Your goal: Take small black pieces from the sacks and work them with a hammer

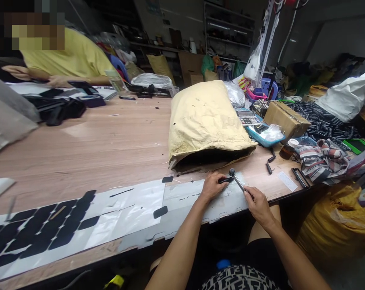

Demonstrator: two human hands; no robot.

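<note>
My left hand (212, 185) rests on the grey mat (182, 199) at the table's front edge. Its fingers are closed on a small black plastic piece (226, 180), which points right. In my right hand (258, 204) is a small hammer (238, 181) with a shiny metal shaft. Its round dark head is over the end of the black piece; whether they touch I cannot tell. Just behind both hands lies a large yellow sack (205, 117), its dark mouth facing me. To the right are loose black pieces (269, 168) and a paper slip (287, 181).
Black adhesive pads (46, 225) on white sheets cover the front left. At right stand a calculator (248, 118), a blue tray (265, 137), a cardboard box (287, 120), a brown bottle (288, 150) and a striped cloth (321, 159). Across the table sits a person in yellow (67, 54).
</note>
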